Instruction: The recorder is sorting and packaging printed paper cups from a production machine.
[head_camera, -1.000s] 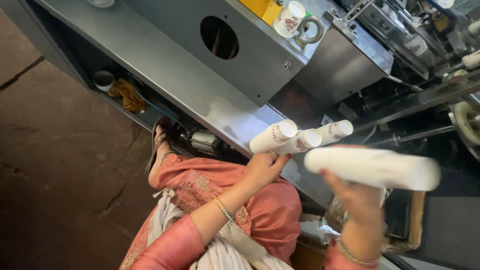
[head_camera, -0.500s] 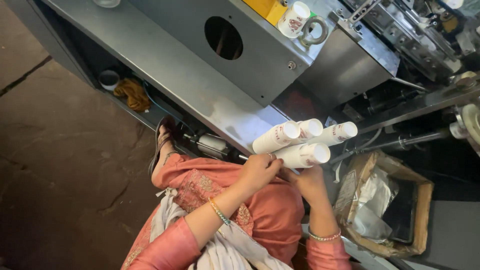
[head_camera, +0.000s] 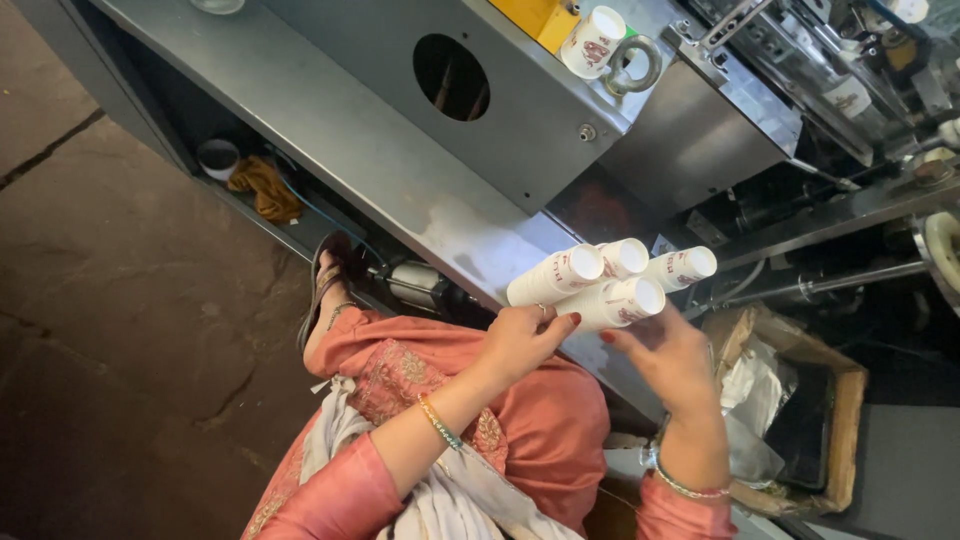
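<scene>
Seen from above, a seated person in a salmon-pink tunic holds a bundle of four paper-cup stacks (head_camera: 612, 283) over their lap, at the near edge of a steel machine.

The left hand (head_camera: 522, 340) is closed around the near end of the bundle, fingers curled over the leftmost stack, with a thin bangle at the wrist. The right hand (head_camera: 668, 360) is half open, palm and fingers cupped under the stacks on the right, steadying them; it wears a silver bracelet.

The stacks are white, tube-like columns of nested cups with a small reddish print on their sides. They lie side by side, touching, their open ends pointing to the far right. As far as can be judged, the gathering is done: four stacks are collected and held level, but not yet set down or packed.

Just right of the hands, near the floor, an open brown cardboard box (head_camera: 842, 440) holds crumpled clear plastic lining (head_camera: 745, 395) and looks otherwise mostly dark inside; no cups show in it.

Beyond the hands a grey steel panel (head_camera: 400, 150) slopes away, with a round hole (head_camera: 451, 77) cut in it. Farther off, one single printed cup (head_camera: 592, 42) stands beside a yellow block (head_camera: 535, 15) and a metal ring.

At far left, on a low shelf under the machine, lie an ochre rag (head_camera: 265, 188) and a small white bowl (head_camera: 217, 157). The floor on the left is dark, cracked stone.
</scene>
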